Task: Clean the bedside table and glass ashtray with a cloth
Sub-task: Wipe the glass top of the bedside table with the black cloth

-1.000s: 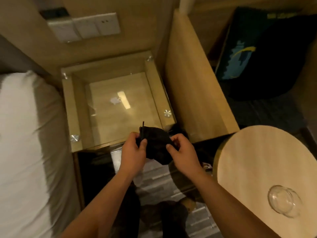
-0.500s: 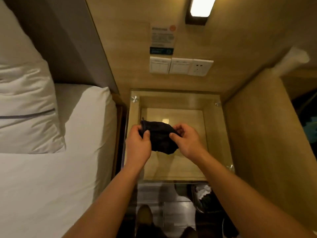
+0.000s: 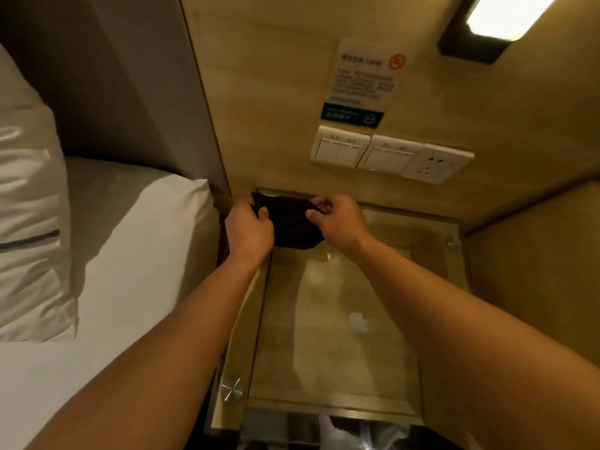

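Cloth risk: bunched as it is, the cloth (image 3: pixel 293 227) may only smear the worktop (image 3: pixel 341 336), I think, if I wipe before folding it flat.
Cloth look: dark, crumpled, soft; held at the far left corner of the worktop.
Left hand (image 3: pixel 248 230): grasping its left edge.
Right hand (image 3: pixel 339 222): pinching its right edge.
Ashtray: not in view.

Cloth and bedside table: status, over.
Both gripping: left hand, right hand pinch the cloth. Cloth over far left corner of bedside table. No ashtray in view.

White pillow (image 3: pixel 29 196), bed (image 3: pixel 113 254), wall switches (image 3: pixel 367 151)
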Demonstrator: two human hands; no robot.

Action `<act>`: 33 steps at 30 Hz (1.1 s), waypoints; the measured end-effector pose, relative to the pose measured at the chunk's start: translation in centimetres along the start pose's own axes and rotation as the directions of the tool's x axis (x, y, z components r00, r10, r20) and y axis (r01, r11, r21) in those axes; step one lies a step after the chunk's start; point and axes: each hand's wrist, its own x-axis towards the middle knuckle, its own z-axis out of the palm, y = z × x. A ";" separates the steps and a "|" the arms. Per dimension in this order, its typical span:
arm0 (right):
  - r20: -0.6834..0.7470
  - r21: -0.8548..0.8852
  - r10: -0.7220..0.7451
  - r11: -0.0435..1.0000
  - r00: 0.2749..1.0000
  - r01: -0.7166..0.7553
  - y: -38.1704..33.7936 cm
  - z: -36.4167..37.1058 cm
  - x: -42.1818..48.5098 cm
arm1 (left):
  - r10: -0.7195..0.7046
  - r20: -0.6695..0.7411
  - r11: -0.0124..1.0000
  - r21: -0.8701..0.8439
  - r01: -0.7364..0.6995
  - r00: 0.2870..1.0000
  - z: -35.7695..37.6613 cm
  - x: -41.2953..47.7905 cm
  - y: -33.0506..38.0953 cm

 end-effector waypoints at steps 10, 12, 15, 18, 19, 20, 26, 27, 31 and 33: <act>-0.004 0.000 0.052 0.999 0.999 -0.052 4.5 4.1 6.4 | 0.094 -0.017 0.984 0.151 -0.091 0.995 4.2 6.7 -4.4; -0.015 -0.063 -0.036 0.997 0.999 0.035 5.4 3.6 6.0 | 0.193 -0.048 0.961 0.211 -0.179 0.980 4.2 6.5 -4.9; -0.019 -0.184 -0.165 0.970 0.986 0.159 6.9 1.5 4.4 | 0.396 -0.132 0.869 0.374 -0.324 0.909 3.8 5.3 -4.9; 0.074 -0.423 -0.265 0.865 0.961 0.271 9.2 -1.2 1.9 | 0.526 0.101 0.726 0.466 -0.507 0.845 3.9 3.8 -4.2; 0.123 -0.487 -0.263 0.824 0.957 0.289 9.9 -1.8 1.2 | 0.530 0.210 0.669 0.491 -0.557 0.822 4.1 3.7 -4.0; 0.168 -0.534 -0.245 0.792 0.955 0.297 10.5 -2.3 0.6 | 0.509 0.301 0.624 0.516 -0.586 0.807 4.5 3.7 -3.9; 0.308 -0.685 -0.105 0.665 0.946 0.297 12.5 -2.0 -2.6 | 0.277 0.420 0.580 0.644 -0.499 0.864 7.1 4.1 -4.1; 0.313 -0.687 -0.111 0.659 0.943 0.305 12.8 -1.8 -2.8 | 0.259 0.423 0.565 0.663 -0.492 0.868 7.3 4.1 -4.4; 0.299 -0.687 -0.146 0.653 0.943 0.319 13.4 -1.5 -3.0 | 0.250 0.416 0.539 0.691 -0.482 0.875 7.7 4.3 -5.2; 0.292 -0.691 -0.167 0.644 0.942 0.328 13.6 -1.4 -2.9 | 0.252 0.411 0.530 0.699 -0.480 0.876 7.9 4.2 -5.0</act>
